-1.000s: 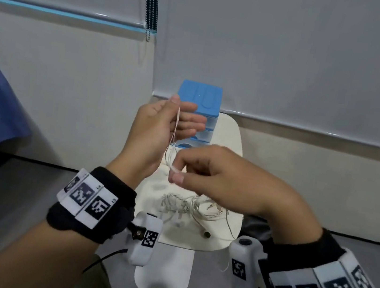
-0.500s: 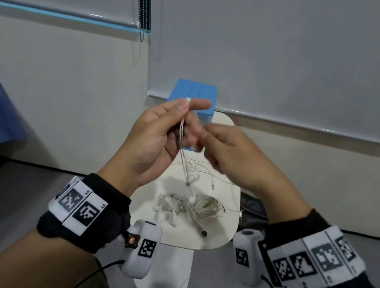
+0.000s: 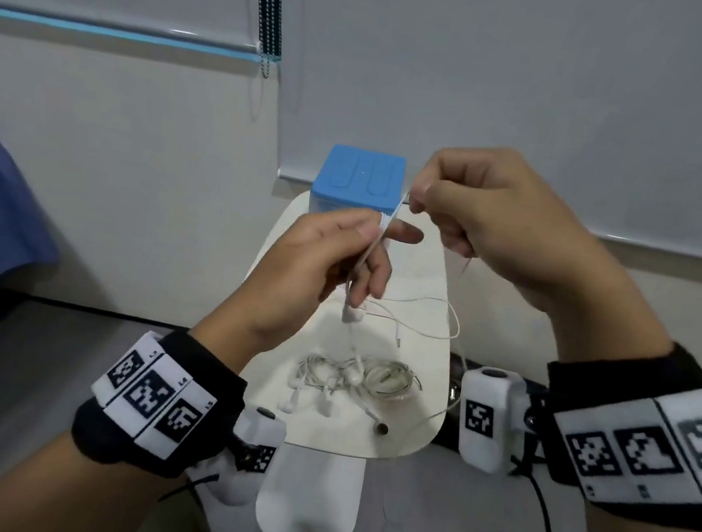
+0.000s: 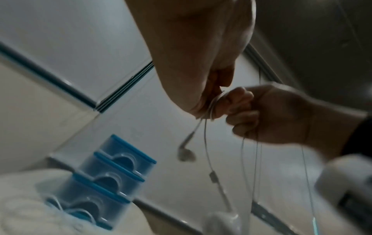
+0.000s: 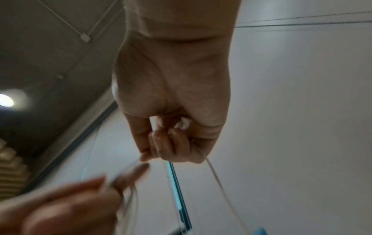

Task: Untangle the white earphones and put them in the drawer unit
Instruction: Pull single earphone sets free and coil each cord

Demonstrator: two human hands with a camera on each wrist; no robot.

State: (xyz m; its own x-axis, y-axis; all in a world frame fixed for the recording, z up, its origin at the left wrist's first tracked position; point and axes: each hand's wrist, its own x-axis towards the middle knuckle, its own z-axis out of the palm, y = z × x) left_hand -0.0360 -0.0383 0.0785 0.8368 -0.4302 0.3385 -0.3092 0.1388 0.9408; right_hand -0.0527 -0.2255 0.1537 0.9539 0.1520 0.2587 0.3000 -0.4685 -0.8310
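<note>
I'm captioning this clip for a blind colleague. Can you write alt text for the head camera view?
Two raised hands stretch a white earphone cable between them: the left hand pinches it with an earbud dangling below, the right hand pinches it higher. Beneath, more tangled earphones lie on a small white table, with a blue drawer unit behind.

Office-like room, roller blinds (image 3: 548, 90), small white table (image 3: 401, 437)

head: looks forward and down over both forearms onto small white table (image 3: 405, 438) near wall | left wrist: close under left hand (image 4: 191, 63), tilted upward (blurred), catches drawer unit (image 4: 104, 179) | right wrist: close under right hand (image 5: 173, 89), faces ceiling | shared: both hands, earphone cable (image 3: 417, 328)
</note>
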